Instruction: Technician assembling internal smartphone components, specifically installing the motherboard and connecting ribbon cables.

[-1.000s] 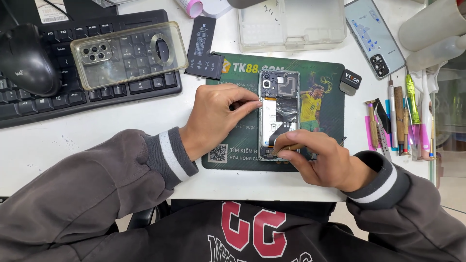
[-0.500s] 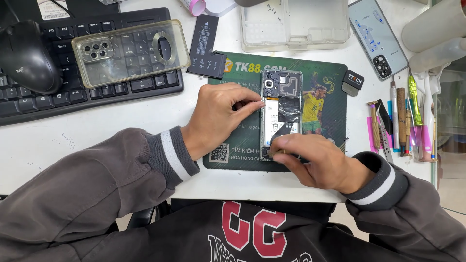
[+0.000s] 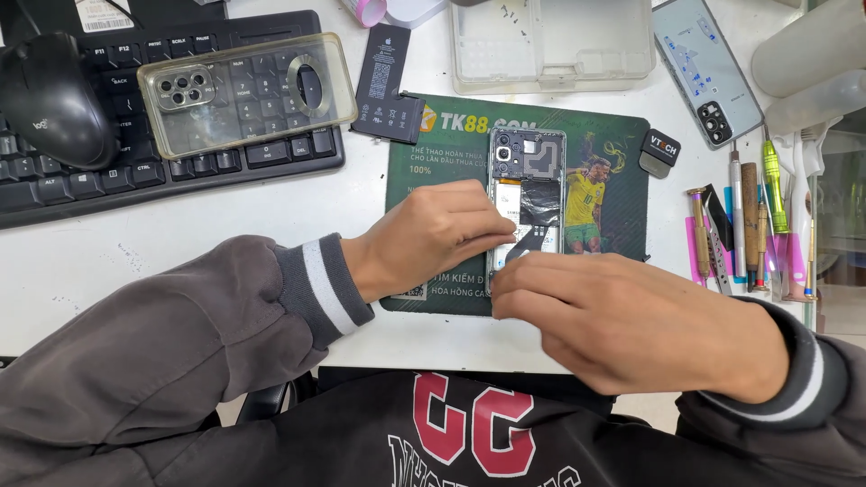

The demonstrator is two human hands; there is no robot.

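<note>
- My left hand [image 3: 433,236] rests on the green mat [image 3: 451,162], fingers curled, their tips pressed against the left edge of the opened phone [image 3: 527,203]; it steadies the phone and does not enclose it.
- My right hand [image 3: 622,320] lies over the lower end of the phone, fingers drawn together; whether they pinch a part or a tool I cannot tell, since the fingertips are hidden.
- The opened phone lies back-up near the middle of the mat, upright in the view, camera cluster at the far end.
- Progress, as I judge it: the back cover is already off, and the battery and inner plates are exposed. The detached blue-grey back cover [image 3: 706,68] lies well apart at the upper right of the surface. The work inside the phone looks unfinished, and the cover is not refitted.
- A black L-shaped battery [image 3: 386,86] with small white print lies at the mat's upper left corner, partly overlapping it.
- A clear phone case [image 3: 248,95] rests on the black keyboard [image 3: 54,189], beside the black mouse [image 3: 50,99].
- A clear plastic tray [image 3: 550,41] stands beyond the mat.
- A small black pick [image 3: 660,149] with a white label lies just right of the mat.
- The mat carries yellow and white lettering and a footballer figure in yellow.
- A row of screwdrivers and tools [image 3: 749,225] lies at the right.
</note>
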